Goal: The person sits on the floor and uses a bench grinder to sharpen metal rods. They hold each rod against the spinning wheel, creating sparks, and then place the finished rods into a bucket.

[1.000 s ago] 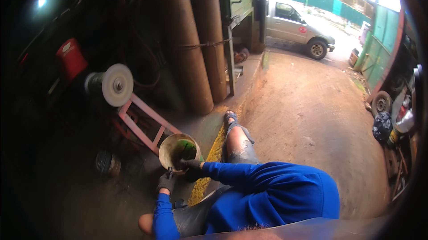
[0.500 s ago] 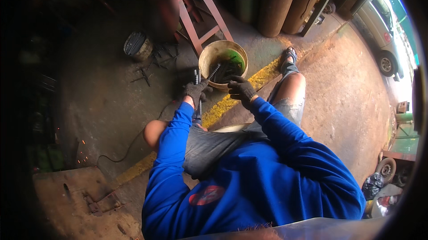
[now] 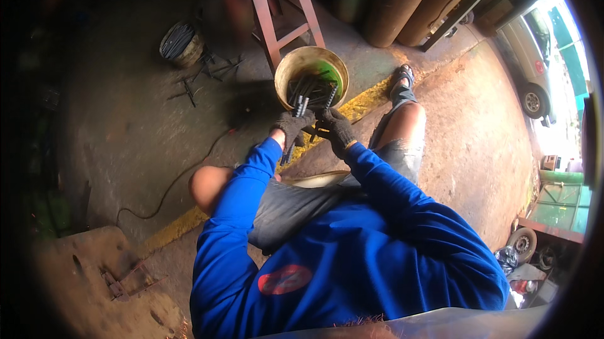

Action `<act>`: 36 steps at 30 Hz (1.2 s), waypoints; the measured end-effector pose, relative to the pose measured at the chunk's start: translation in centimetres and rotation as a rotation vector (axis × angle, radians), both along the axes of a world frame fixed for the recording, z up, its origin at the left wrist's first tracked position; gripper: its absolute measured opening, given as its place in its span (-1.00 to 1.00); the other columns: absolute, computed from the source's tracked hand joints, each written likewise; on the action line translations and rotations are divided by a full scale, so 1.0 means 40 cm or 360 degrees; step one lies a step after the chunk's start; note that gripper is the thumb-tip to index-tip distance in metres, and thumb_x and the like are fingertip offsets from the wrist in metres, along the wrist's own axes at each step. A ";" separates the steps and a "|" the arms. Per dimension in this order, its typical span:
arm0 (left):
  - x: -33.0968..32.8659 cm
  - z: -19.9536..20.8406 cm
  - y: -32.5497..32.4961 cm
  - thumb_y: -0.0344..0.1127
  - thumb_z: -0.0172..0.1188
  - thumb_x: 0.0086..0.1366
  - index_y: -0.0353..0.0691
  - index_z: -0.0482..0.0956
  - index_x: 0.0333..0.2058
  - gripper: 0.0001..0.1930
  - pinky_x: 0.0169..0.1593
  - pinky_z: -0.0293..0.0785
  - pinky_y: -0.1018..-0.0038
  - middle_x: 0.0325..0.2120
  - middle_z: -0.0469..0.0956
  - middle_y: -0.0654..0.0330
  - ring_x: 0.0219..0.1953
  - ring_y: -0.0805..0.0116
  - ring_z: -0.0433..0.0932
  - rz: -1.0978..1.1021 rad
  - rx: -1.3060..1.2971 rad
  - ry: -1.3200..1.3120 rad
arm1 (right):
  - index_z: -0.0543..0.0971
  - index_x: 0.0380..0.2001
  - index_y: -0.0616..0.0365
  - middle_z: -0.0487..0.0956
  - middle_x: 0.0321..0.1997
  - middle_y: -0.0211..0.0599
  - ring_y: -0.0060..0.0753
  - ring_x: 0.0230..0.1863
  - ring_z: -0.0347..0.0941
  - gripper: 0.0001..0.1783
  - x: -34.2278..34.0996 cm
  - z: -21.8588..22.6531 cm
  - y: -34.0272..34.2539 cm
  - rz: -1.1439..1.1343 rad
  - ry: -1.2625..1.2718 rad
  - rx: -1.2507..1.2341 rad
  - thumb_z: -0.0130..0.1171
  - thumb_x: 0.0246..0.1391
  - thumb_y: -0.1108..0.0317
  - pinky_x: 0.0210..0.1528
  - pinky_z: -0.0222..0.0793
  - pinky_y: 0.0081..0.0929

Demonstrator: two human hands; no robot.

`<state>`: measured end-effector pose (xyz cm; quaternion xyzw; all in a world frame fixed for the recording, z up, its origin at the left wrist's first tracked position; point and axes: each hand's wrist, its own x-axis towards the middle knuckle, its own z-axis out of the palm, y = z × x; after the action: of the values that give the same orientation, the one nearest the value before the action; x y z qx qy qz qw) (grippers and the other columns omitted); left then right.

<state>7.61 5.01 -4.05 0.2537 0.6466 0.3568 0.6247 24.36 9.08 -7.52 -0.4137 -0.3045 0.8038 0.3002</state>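
Observation:
Both of my hands wear dark knitted gloves and meet in front of a whitish bucket (image 3: pixel 281 73) with a green patch inside. Short dark rods (image 3: pixel 306 84) lie loose in that bucket. My left hand (image 3: pixel 292 126) is closed around a few ribbed steel rods (image 3: pixel 301 107), whose ends stick out above and below the fist. Beside it, my right hand (image 3: pixel 337 130) grips a single ribbed steel rod (image 3: pixel 331 95) that points up toward the bucket's near rim. The fingertips of both hands are close together; whether they touch I cannot tell.
A smaller bucket (image 3: pixel 190 57) packed with dark rods stands to the far left, with loose rods (image 3: pixel 184 90) on the floor near it. Behind the whitish bucket rises a reddish metal stand (image 3: pixel 269 24). Tall brown cylinders (image 3: pixel 402 5) stand farther back. A cable (image 3: pixel 165 199) crosses the floor.
My left hand has moved right with its rods, toward the right hand. A rod now shows upright in my right hand, where none was clear before. The whole view has shifted slightly.

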 end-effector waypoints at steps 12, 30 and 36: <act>-0.129 -0.036 -0.009 0.00 0.17 0.22 -0.05 0.51 -0.24 -0.72 -0.45 0.52 0.27 -0.52 0.57 0.24 -0.60 0.35 0.52 0.0926 0.0136 -0.0981 | 0.40 -0.16 -0.01 0.49 -0.40 -0.28 -0.34 -0.38 0.48 -0.66 0.033 -0.017 0.000 -0.0155 0.0048 -0.0319 0.02 0.18 -0.01 -0.45 0.40 -0.45; -0.156 0.028 -0.090 0.10 0.00 0.30 0.03 0.51 -0.40 -0.69 -0.34 0.42 0.36 -0.78 0.11 0.47 -0.71 0.54 0.12 0.1341 0.0391 -0.0813 | 0.52 -0.15 0.16 0.44 -0.57 -0.44 -0.60 -0.63 0.34 -0.75 0.095 0.079 0.110 -0.0490 0.0123 0.0084 0.08 0.06 0.40 -0.65 0.23 -0.65; -0.101 0.124 -0.128 0.03 0.01 0.30 0.04 0.50 -0.40 -0.74 -0.05 0.41 0.12 -0.66 0.35 0.40 -0.51 0.42 0.38 0.1439 0.0558 -0.0908 | 0.48 -0.11 0.20 0.52 -0.46 -0.42 -0.61 -0.57 0.39 -0.69 0.135 0.148 0.149 -0.0542 0.0234 0.0294 0.14 0.06 0.37 -0.55 0.30 -0.67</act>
<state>3.57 -0.10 0.92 -0.0552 0.4274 0.7457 0.5081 29.76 15.05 -1.61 -0.3702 -0.2798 0.7381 0.4898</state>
